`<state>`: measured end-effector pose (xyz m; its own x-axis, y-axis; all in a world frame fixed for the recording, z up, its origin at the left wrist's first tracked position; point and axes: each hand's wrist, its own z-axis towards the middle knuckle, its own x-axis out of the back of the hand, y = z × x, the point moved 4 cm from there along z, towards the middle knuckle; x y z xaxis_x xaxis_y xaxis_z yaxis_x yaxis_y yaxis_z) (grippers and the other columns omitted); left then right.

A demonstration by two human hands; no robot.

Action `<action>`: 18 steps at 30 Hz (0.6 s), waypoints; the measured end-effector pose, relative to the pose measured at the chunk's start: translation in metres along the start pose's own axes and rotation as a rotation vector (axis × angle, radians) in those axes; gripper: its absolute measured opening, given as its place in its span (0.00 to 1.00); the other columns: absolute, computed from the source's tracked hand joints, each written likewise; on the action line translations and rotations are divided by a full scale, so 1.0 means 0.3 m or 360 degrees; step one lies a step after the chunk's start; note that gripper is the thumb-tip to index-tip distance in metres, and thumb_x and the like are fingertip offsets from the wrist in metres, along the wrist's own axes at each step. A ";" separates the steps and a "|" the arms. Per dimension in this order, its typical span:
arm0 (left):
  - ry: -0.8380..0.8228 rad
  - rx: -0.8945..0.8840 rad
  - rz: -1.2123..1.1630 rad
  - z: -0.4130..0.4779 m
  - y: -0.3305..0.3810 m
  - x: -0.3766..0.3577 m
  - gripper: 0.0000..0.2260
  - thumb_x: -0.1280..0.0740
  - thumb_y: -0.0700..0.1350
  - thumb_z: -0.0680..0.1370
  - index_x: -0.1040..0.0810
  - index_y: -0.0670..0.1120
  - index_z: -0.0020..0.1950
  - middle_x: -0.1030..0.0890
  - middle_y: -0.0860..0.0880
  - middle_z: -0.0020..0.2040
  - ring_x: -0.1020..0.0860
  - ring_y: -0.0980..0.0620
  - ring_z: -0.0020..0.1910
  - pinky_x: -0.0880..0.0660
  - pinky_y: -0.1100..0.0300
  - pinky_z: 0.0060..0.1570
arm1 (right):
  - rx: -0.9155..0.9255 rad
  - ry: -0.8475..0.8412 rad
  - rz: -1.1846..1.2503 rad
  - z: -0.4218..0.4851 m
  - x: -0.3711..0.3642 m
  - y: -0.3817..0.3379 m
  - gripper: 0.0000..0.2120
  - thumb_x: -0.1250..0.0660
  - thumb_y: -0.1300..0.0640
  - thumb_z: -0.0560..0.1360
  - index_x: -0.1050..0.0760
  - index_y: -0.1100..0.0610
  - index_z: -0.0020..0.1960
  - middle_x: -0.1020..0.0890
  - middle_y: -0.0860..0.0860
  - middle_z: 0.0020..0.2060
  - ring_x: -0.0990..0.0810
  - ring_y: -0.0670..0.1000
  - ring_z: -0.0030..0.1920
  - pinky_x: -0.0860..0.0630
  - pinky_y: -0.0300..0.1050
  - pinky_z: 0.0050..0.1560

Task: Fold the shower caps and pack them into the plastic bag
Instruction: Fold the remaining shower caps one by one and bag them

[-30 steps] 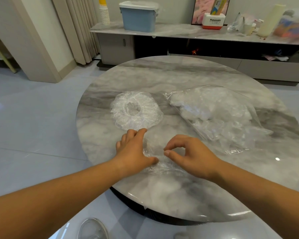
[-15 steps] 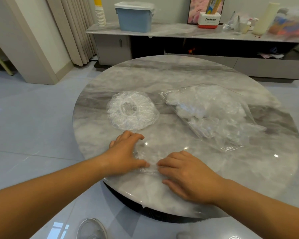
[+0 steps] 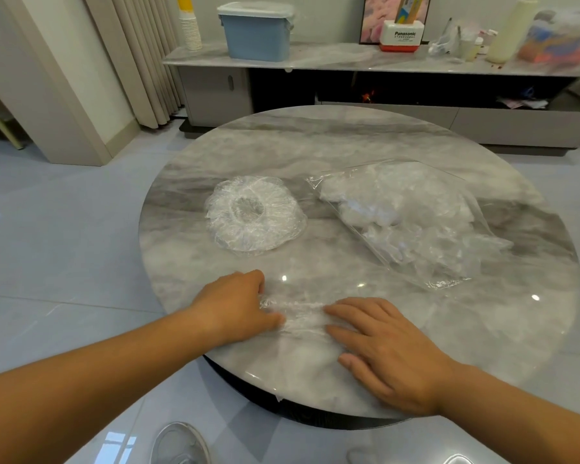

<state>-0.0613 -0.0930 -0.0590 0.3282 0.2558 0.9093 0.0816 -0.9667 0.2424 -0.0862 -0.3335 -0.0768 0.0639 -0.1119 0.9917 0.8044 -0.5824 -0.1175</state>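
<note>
Looking down from the head camera, two bare hands press a crumpled clear plastic shower cap (image 3: 302, 316), folded into a narrow strip, at the near edge of a round grey marble table (image 3: 315, 145). The strip's long axis runs left to right between the hands. The left hand (image 3: 231, 306) covers its left end, fingers bent; whether it pinches is unclear. The right hand (image 3: 385, 349) lies flat, fingers straight, on its right end. Farther back sit an unfolded round clear shower cap (image 3: 253, 217) and a clear plastic bag (image 3: 412, 222) of caps, lying diagonally.

Light: bright, even, soft shadows.
Glare: small white spots on the table (image 3: 365, 135).
Edges: wide-angle bending; upper right blurred.
</note>
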 end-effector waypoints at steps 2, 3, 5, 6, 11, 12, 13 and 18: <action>-0.0008 0.0015 -0.0035 0.000 -0.001 0.001 0.21 0.30 0.65 0.72 0.27 0.52 0.54 0.25 0.55 0.48 0.25 0.53 0.48 0.26 0.58 0.48 | -0.0131 -0.0004 0.0092 -0.016 -0.002 0.025 0.25 0.54 0.40 0.84 0.25 0.48 0.70 0.29 0.48 0.71 0.34 0.50 0.72 0.40 0.46 0.71; -0.0009 0.0016 -0.0048 0.001 -0.002 0.001 0.21 0.30 0.65 0.72 0.25 0.51 0.54 0.24 0.56 0.48 0.25 0.54 0.47 0.26 0.58 0.48 | -0.0199 -0.0007 0.0152 -0.020 -0.003 0.037 0.25 0.54 0.39 0.84 0.26 0.46 0.70 0.31 0.47 0.71 0.36 0.49 0.73 0.42 0.44 0.72; -0.0005 0.0002 -0.0070 0.004 0.001 -0.001 0.21 0.29 0.65 0.72 0.23 0.49 0.52 0.23 0.56 0.46 0.24 0.55 0.45 0.26 0.58 0.47 | -0.0326 -0.0012 0.0252 -0.020 -0.003 0.057 0.28 0.57 0.35 0.82 0.28 0.41 0.72 0.36 0.45 0.73 0.42 0.46 0.75 0.51 0.39 0.72; -0.0003 -0.0003 -0.0082 0.007 0.002 -0.002 0.21 0.29 0.65 0.72 0.22 0.48 0.51 0.23 0.55 0.45 0.24 0.55 0.44 0.25 0.57 0.46 | -0.0383 -0.0022 0.0289 -0.015 -0.001 0.064 0.30 0.60 0.33 0.81 0.29 0.39 0.72 0.39 0.43 0.74 0.46 0.44 0.75 0.54 0.37 0.71; -0.0002 0.0005 -0.0142 0.018 -0.006 -0.010 0.21 0.27 0.65 0.71 0.21 0.48 0.46 0.22 0.54 0.42 0.25 0.57 0.40 0.27 0.59 0.41 | -0.0559 -0.0077 0.0476 0.016 0.006 0.089 0.38 0.66 0.26 0.75 0.29 0.36 0.72 0.44 0.40 0.75 0.53 0.37 0.74 0.55 0.40 0.73; 0.0004 0.0004 -0.0151 0.019 -0.006 -0.010 0.20 0.27 0.65 0.71 0.22 0.48 0.45 0.22 0.54 0.41 0.25 0.57 0.39 0.28 0.60 0.39 | -0.0605 -0.0060 0.0542 0.022 0.009 0.095 0.35 0.62 0.27 0.76 0.27 0.36 0.70 0.43 0.40 0.75 0.52 0.37 0.74 0.54 0.42 0.74; 0.0011 0.0004 -0.0161 0.019 -0.008 -0.010 0.20 0.27 0.65 0.71 0.22 0.48 0.44 0.22 0.54 0.40 0.25 0.57 0.38 0.29 0.60 0.38 | -0.0670 -0.0010 0.0620 0.029 0.017 0.100 0.31 0.58 0.29 0.77 0.24 0.37 0.66 0.40 0.40 0.74 0.50 0.38 0.74 0.51 0.43 0.74; 0.0016 0.0009 -0.0186 0.024 -0.017 -0.015 0.19 0.26 0.65 0.70 0.22 0.49 0.44 0.22 0.54 0.41 0.25 0.58 0.39 0.29 0.60 0.39 | -0.0857 0.0136 0.0610 0.040 0.045 0.110 0.21 0.48 0.41 0.82 0.17 0.45 0.53 0.31 0.44 0.70 0.42 0.44 0.72 0.43 0.38 0.67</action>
<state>-0.0565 -0.0891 -0.0667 0.3067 0.3666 0.8784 0.1243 -0.9304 0.3449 -0.0517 -0.3444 -0.0668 0.2221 -0.4415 0.8693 0.3253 -0.8070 -0.4929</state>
